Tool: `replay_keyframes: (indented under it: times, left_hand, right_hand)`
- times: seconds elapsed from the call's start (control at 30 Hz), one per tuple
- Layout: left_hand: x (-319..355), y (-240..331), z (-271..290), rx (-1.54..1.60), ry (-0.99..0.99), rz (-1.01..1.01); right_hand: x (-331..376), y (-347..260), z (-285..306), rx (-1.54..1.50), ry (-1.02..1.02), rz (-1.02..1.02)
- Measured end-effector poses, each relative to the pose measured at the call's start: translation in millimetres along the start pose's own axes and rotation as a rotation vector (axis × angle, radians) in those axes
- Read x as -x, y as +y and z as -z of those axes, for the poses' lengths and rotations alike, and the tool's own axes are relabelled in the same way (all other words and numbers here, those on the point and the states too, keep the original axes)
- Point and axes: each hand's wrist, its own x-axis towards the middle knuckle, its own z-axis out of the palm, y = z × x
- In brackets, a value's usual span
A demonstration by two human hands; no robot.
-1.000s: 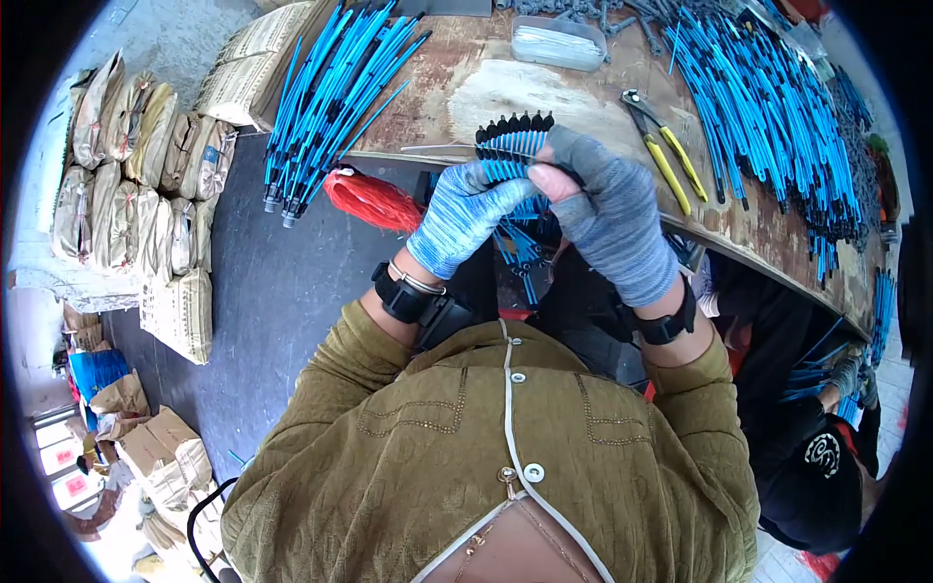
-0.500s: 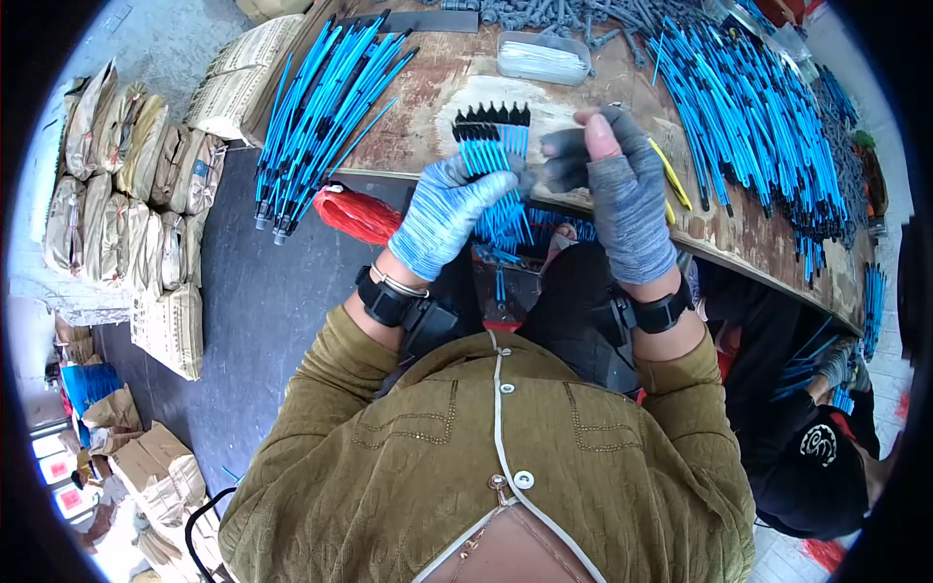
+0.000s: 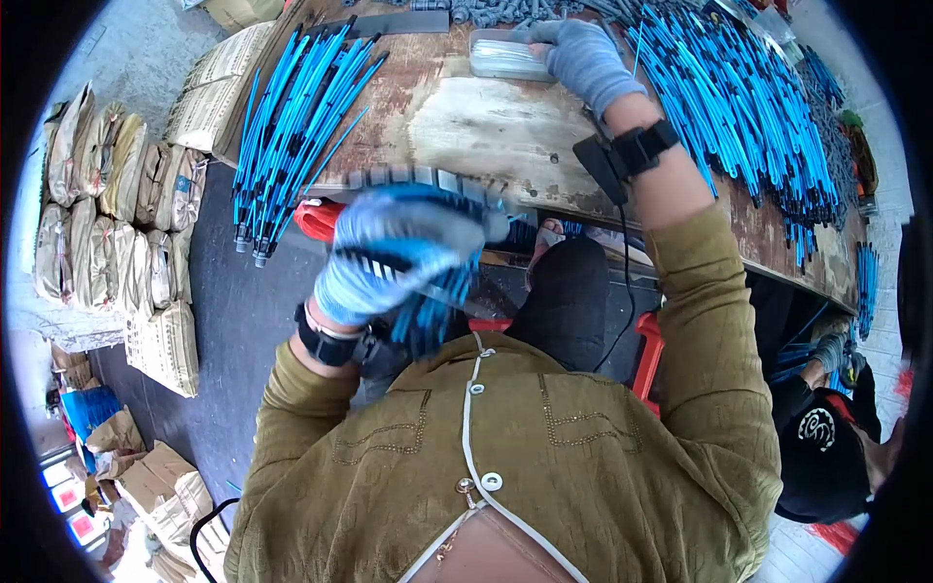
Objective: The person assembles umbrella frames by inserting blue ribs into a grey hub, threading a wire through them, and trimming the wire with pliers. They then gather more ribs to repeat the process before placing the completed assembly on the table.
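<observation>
My left hand [image 3: 389,248], in a pale blue knit glove and smeared by motion, is closed around a bundle of thin blue rods [image 3: 428,306] with black ends, held in front of the table's near edge. The rods hang down from the fist toward my lap. At the far side of the table my gloved right hand [image 3: 591,66] reaches over the right end of a clear plastic box [image 3: 510,72] of thin white strips. Its fingertips are drawn together at the box, and what lies between them is too small to make out.
Blue rods with black joints lie in a pile at the left [image 3: 301,126] and a larger pile at the right [image 3: 739,117]. Grey plastic parts [image 3: 515,12] line the back. A red bundle [image 3: 316,222] sits by the left pile. A co-worker [image 3: 826,437] is at the right.
My right hand has moved away from the rods, up and forward to the plastic box. My left hand has come nearer and left with the bundle, turning it.
</observation>
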Motion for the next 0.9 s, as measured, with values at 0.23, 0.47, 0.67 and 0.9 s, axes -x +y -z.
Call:
replay_keyframes:
  times: [0.23,0.47,0.67,0.9]
  left_hand:
    - [23,-3,-22,0.186,-0.197,0.046]
    - [10,-12,-21,0.264,-0.184,0.037]
    - [8,-6,-31,0.423,-0.167,0.277]
    - [5,-1,-35,0.513,-0.166,0.417]
  right_hand:
    - [-22,-18,14,0.257,-0.299,0.133]
    - [-32,-6,-6,0.415,-0.53,-0.131]
    - [86,-19,10,-0.143,0.004,0.061]
    - [150,-18,11,0.03,-0.293,-0.021]
